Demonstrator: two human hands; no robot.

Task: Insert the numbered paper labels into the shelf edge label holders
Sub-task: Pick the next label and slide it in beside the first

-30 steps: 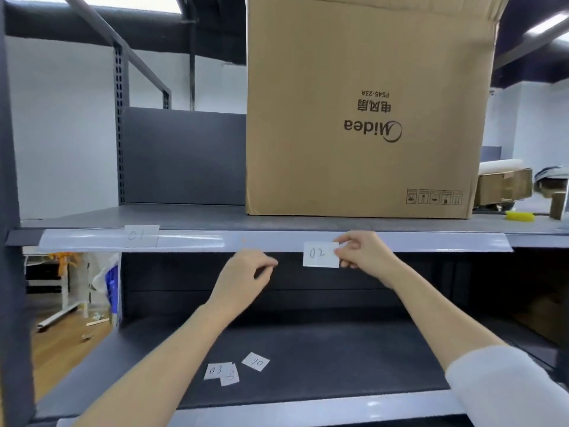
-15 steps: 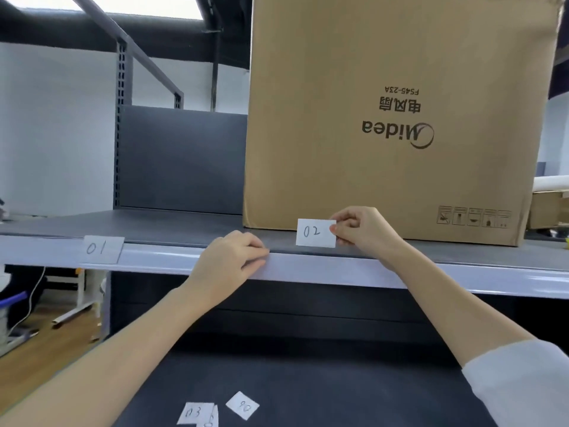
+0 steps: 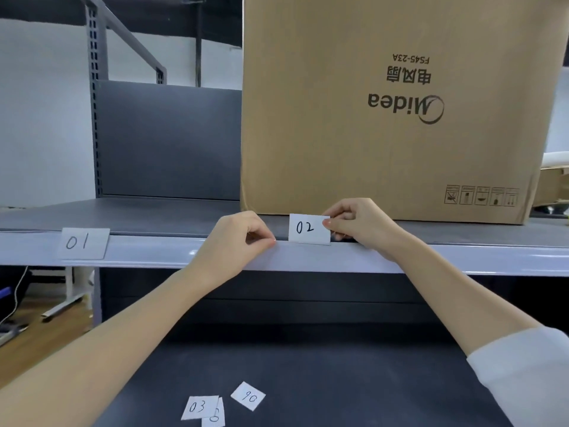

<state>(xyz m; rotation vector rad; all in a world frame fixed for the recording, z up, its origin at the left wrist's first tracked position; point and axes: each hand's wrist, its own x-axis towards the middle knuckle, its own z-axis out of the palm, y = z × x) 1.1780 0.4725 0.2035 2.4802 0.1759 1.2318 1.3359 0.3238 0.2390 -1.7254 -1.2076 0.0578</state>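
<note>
Right hand (image 3: 358,224) pinched label 02 (image 3: 308,228) by its right edge, thumb tip on the face, other fingers curled behind. 02 stood upright, long axis parallel to the holder strip (image 3: 338,257), digits right way up and facing the camera, bottom edge at the strip's top lip. Couldn't tell whether that edge was already in the slot or just resting on the lip. Left hand (image 3: 237,241) sat just left of 02, fingers curled, tips pinching or pressing the lip; it looked like it was prying the clear front open, but that's a guess. So 02 lay between the hands, the right holding it and the left apart from it but close. Next move reads as straight down: the label's long edge must stay square to the lip, or one corner will catch. 01 (image 3: 83,243) sat in the strip well to the left of 02, slightly tilted, top edge poking above the lip. Box (image 3: 385,103) stood on the shelf right behind 02, so little room behind the right hand. 03 (image 3: 198,407), 06 (image 3: 248,396) and one more partly hidden slip lay loose on the lower shelf (image 3: 338,380), below the left hand.
</note>
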